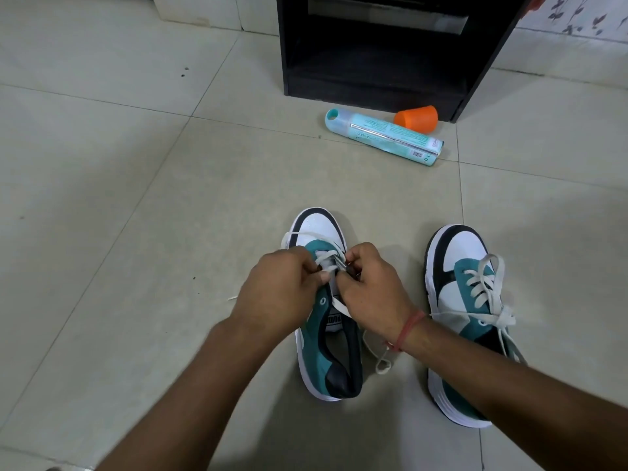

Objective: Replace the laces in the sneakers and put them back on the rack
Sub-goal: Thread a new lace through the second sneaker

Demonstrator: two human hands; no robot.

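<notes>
Two teal, white and black sneakers stand on the tiled floor, toes pointing away from me. The left sneaker [326, 351] has its white lace [328, 258] threaded only through the eyelets nearest the toe. My left hand [277, 294] pinches the lace at the sneaker's left side. My right hand [370, 290] pinches the lace end at an eyelet on the right side. Loose lace trails past the toe and lies between the shoes. The right sneaker [458, 300] is laced, its cream lace [486, 290] untied and hanging loose.
A black shoe rack [384, 76] stands on the floor ahead, its lower shelf open. In front of it lie a teal spray can [384, 136] on its side and an orange cap [416, 119]. A white skirting edge runs along the far left.
</notes>
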